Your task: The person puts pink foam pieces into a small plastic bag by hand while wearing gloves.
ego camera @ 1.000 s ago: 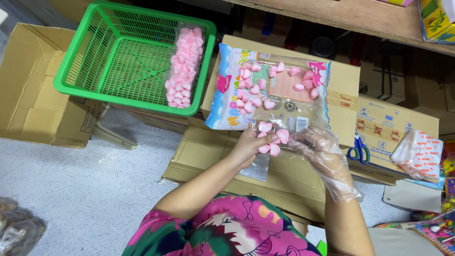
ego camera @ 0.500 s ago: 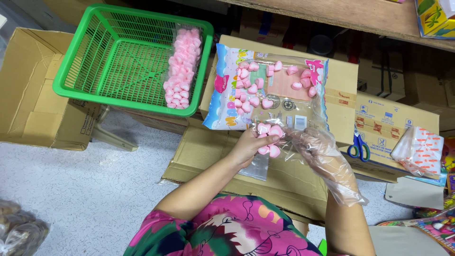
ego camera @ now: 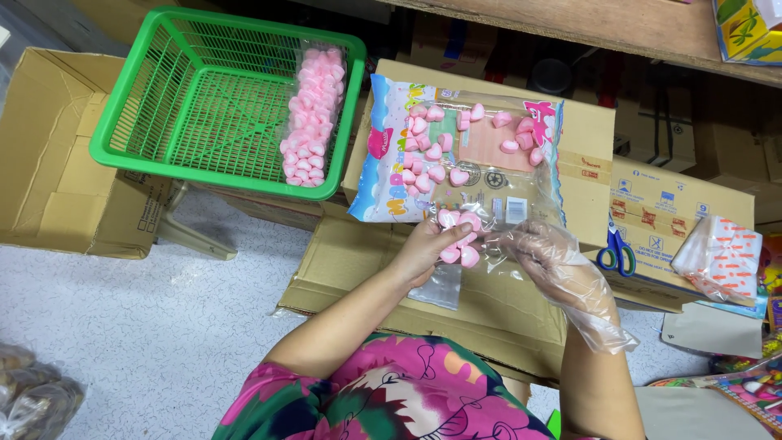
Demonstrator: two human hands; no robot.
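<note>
Work in hand: pink heart-shaped soft candies (ego camera: 458, 238) are being moved from a large printed plastic candy bag (ego camera: 456, 159) into a small clear plastic pouch (ego camera: 438, 281), in the centre of the frame.
Left hand: the bare left hand (ego camera: 423, 248) is being kept closed around the mouth of the small pouch, with several pink candies gathered against its fingers.
Right hand: the right hand (ego camera: 558, 265), covered by a thin transparent glove, is being held at the open end of the large bag; its fingers are curled, but whether a candy is being pinched cannot be told.
Already done: one long clear packet filled with pink candies (ego camera: 314, 114) is lying inside the green plastic mesh basket (ego camera: 147, 114), upper left of the frame.
Still left: many candies are being seen inside the large bag, so the filling is judged to be in an early part.
Surroundings: blue-handled scissors (ego camera: 617, 253) are lying on flattened brown cardboard boxes (ego camera: 652, 195), right of the frame.
</note>
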